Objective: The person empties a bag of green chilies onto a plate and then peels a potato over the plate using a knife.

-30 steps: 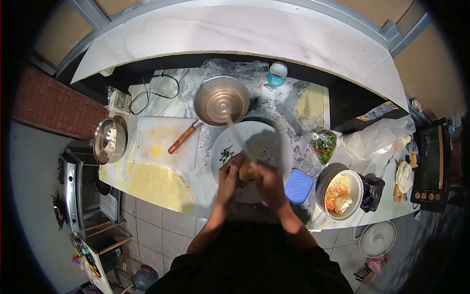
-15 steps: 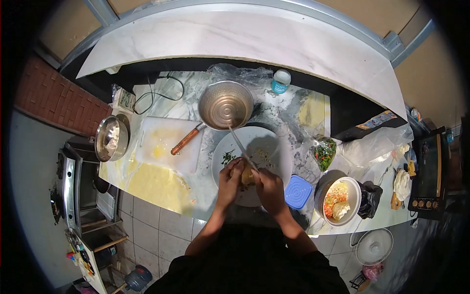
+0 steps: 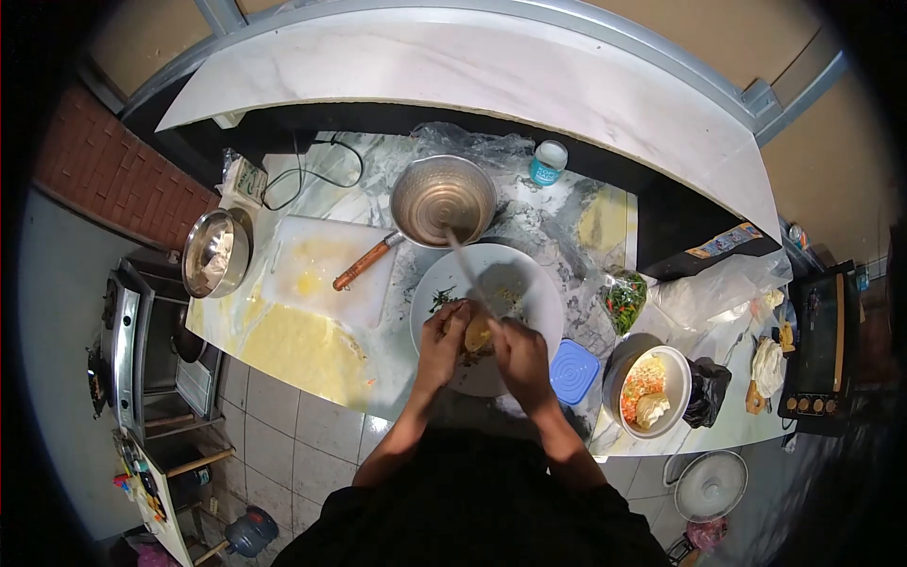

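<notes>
My left hand (image 3: pixel 443 348) is closed around a yellowish, peeled-looking piece of food (image 3: pixel 479 333), whose kind I cannot make out. In my closed right hand (image 3: pixel 521 361) is a knife (image 3: pixel 465 260), its blurred blade slanting up and left past the food. Both hands are above a large white plate (image 3: pixel 540 279). Chopped green herbs (image 3: pixel 442 300) lie on its left side, and small pale bits (image 3: pixel 511 300) are scattered near its middle. More brownish bits show just below the held piece.
A wooden-handled saucepan (image 3: pixel 442 194) stands behind the plate. To the left are a white cutting board (image 3: pixel 316 269) and a steel bowl (image 3: pixel 200 269). On the right are a blue lid (image 3: pixel 574 371), a bag of chillies (image 3: pixel 624 300) and a white tub (image 3: pixel 682 378) of chopped vegetables.
The knife has shifted slightly and its blade is now blurred by motion. My right hand has turned a little; my left still grips the yellowish piece. The whole view has tilted slightly.
</notes>
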{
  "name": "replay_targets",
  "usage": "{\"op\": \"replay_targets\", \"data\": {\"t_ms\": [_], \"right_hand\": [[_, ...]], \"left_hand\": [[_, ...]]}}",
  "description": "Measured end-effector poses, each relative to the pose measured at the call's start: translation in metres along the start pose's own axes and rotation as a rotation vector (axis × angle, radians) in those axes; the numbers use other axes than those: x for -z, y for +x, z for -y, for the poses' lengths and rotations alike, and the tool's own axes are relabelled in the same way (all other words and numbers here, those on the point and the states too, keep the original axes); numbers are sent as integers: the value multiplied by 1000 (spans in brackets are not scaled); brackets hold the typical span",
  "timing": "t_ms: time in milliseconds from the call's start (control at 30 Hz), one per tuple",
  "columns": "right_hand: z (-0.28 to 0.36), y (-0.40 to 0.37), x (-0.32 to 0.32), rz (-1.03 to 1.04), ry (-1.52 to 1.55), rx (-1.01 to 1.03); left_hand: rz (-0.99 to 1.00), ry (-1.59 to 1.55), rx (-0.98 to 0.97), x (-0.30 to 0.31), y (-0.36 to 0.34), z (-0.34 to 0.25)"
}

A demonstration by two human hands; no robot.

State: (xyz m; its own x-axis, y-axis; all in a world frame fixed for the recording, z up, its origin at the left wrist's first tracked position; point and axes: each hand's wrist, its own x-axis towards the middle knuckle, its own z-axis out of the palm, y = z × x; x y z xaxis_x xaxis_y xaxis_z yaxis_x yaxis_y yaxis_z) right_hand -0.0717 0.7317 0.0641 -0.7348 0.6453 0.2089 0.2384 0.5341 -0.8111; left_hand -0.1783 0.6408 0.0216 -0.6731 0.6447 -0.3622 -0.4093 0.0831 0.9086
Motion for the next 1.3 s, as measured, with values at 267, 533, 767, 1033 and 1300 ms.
{"op": "replay_targets", "data": {"t_ms": [267,533,767,1033,1300], "right_hand": [[-14,-3,-2,45,-52,-29],[-5,7,-9,-90,-16,-14],[-8,4,-14,-60,37,32],[-7,9,-16,-59,-13,58],[-11,9,1,18,-38,-34]], "left_hand": [[-13,21,-54,-2,8,2],[-37,-31,-77,-6,9,3],[-50,11,1,-2,8,0],[-19,45,-104,-1,11,0],[46,203,-6,0,0,-25]]}}
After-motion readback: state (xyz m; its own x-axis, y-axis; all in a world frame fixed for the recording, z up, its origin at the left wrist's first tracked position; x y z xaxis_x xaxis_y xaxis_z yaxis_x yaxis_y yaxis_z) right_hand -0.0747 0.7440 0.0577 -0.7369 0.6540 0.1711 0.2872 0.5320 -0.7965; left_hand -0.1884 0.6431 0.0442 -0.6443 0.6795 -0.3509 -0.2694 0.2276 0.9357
